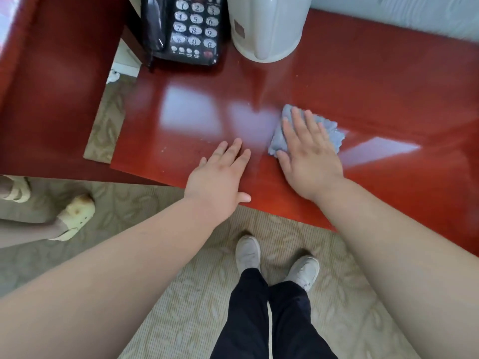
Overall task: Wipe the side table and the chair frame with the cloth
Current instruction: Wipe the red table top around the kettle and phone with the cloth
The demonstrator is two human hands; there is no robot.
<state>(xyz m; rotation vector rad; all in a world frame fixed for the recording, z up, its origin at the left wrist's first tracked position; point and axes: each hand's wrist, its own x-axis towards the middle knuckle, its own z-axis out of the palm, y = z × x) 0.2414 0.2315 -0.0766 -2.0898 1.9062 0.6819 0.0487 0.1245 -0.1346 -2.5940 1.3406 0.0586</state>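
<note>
The floor has a pale carpet point(197, 301) with a leaf pattern. Bright light shines in squares on shiny red wood. A black phone point(190, 29) with big number buttons sits at the back, just beside a white kettle point(267, 27). Something pale and soft point(420, 14) is behind them. On the left stands a foot in a cream shoe point(75, 216).

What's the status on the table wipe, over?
Right hand flat on blue cloth, pressing it to side table. Left hand open, bracing on tabletop. Phone and white kettle crowd the back edge.
</note>
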